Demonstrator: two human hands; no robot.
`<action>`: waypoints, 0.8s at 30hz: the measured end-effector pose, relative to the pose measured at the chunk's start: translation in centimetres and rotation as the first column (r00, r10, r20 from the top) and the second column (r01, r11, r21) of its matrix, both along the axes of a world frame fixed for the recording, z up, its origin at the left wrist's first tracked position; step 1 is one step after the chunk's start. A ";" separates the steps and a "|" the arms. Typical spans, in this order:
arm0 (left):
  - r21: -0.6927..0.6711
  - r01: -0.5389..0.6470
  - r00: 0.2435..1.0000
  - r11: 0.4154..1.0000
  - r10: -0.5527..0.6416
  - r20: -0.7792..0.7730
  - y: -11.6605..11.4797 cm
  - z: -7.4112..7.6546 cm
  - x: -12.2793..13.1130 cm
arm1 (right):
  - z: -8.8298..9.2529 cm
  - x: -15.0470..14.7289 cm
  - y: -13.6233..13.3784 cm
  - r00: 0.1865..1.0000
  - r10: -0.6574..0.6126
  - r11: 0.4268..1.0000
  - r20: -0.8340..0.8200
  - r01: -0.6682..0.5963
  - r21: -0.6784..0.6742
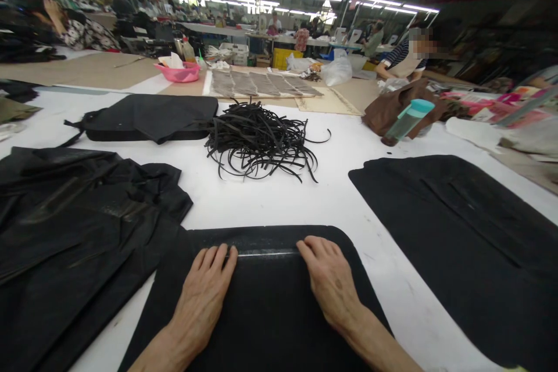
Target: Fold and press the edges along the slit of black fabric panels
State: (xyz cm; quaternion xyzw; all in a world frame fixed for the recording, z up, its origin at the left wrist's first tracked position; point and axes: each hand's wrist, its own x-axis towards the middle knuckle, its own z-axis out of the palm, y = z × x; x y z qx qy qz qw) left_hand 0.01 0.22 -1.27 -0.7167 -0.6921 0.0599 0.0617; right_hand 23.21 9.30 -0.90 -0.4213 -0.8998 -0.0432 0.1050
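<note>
A black fabric panel (270, 319) with rounded far corners lies flat in front of me. A thin whitish line (268, 254) runs across it near the far edge, with a shinier band just beyond. My left hand (204, 293) is at the line's left end, fingers bent and close together, thumb beside them, gripping the panel. At the right end, my right hand (329, 279) has its fingers curled down and closed on the same panel. The undersides of both hands' fingertips are hidden. Crumpled black fabric (87, 226) lies to the left, against the panel's edge.
Beyond the panel is a heap of black strips (261, 136). Stacked black pieces (150, 116) lie back left, another black panel (471, 232) right. A capped bottle (407, 122) leans on a brown bag (383, 106). A pink basket (178, 72) and co-worker (403, 61) are farther off.
</note>
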 end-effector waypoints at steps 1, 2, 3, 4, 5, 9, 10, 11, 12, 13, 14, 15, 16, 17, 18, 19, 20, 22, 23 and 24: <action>0.000 0.002 1.000 1.000 -0.002 0.004 -0.1 0.0 0.0 | -0.1 -0.6 -0.3 0.999 0.044 0.999 0.008 -0.044 -0.015; 0.000 0.003 1.000 1.000 -0.003 0.009 -0.1 0.0 -0.1 | -0.3 -1.2 -0.5 0.997 0.071 0.997 0.025 -0.071 -0.025; 0.002 0.005 1.000 1.000 -0.005 0.016 -0.2 0.0 -0.1 | -0.4 -1.6 -0.6 0.995 0.085 0.996 0.045 -0.084 -0.028; 0.007 0.009 1.000 1.000 -0.009 0.022 -0.3 0.0 -0.3 | -0.6 -1.9 -0.6 0.994 0.090 0.996 0.064 -0.089 -0.027; 0.015 0.015 0.999 1.000 -0.016 0.029 -0.4 -0.1 -0.4 | -0.7 -2.0 -0.6 0.993 0.090 0.996 0.079 -0.089 -0.024; 0.054 0.031 0.998 0.998 -0.034 0.055 -0.6 -0.5 -1.4 | -1.0 -1.9 -0.2 0.992 0.091 0.996 0.090 -0.090 -0.015; 0.062 0.022 0.998 0.998 -0.026 0.060 -0.7 -0.6 -1.8 | -1.0 -1.8 -0.1 0.992 0.092 0.996 0.089 -0.091 -0.012; 0.069 0.010 0.998 0.998 -0.014 0.063 -0.7 -0.7 -2.0 | -1.0 -1.8 -0.1 0.992 0.093 0.996 0.089 -0.093 -0.008; 0.072 -0.002 0.998 0.997 -0.003 0.065 -0.7 -0.7 -2.3 | -1.0 -1.8 -0.1 0.992 0.092 0.996 0.089 -0.092 -0.002; 0.075 -0.009 0.998 0.997 0.005 0.064 -0.6 -0.7 -2.5 | -1.0 -1.8 -0.2 0.992 0.088 0.996 0.088 -0.088 0.003; 0.083 -0.016 0.998 0.996 0.011 0.059 -0.6 -0.7 -2.5 | -0.9 -1.9 -0.3 0.993 0.080 0.997 0.087 -0.081 0.006; 0.097 -0.019 0.999 0.995 0.015 0.046 -0.5 -0.6 -2.4 | -0.8 -2.0 -0.5 0.994 0.068 0.998 0.085 -0.069 0.006; 0.120 -0.019 0.999 0.993 0.016 0.028 -0.4 -0.4 -2.2 | -0.7 -2.2 -0.7 0.995 0.048 0.999 0.082 -0.048 0.003; 0.152 -0.018 1.000 0.988 0.018 0.005 -0.2 -0.2 -1.9 | -0.5 -2.5 -0.9 0.997 0.022 1.000 0.078 -0.022 -0.001; 0.187 -0.012 1.000 0.982 0.016 -0.019 0.0 0.1 -1.4 | -0.3 -2.8 -1.1 0.997 -0.007 1.000 0.075 0.008 -0.007; 0.215 -0.004 0.999 0.977 0.012 -0.039 0.2 0.5 -0.8 | -0.1 -3.1 -1.3 0.997 -0.032 0.999 0.073 0.033 -0.012; 0.232 0.004 0.999 0.973 0.009 -0.052 0.5 0.8 -0.2 | 0.1 -3.5 -1.5 0.996 -0.047 0.999 0.072 0.049 -0.016; 0.222 -0.008 0.998 0.975 0.022 -0.063 1.0 1.5 0.9 | 0.2 -4.2 -1.8 0.996 -0.042 0.999 0.077 0.044 -0.027; 0.198 -0.028 0.997 0.980 0.042 -0.063 1.2 1.7 1.3 | 0.1 -4.5 -1.9 0.996 -0.027 0.999 0.082 0.030 -0.034; 0.170 -0.055 0.996 0.984 0.066 -0.061 1.4 1.8 1.4 | 0.0 -4.7 -1.9 0.996 -0.011 0.999 0.087 0.014 -0.041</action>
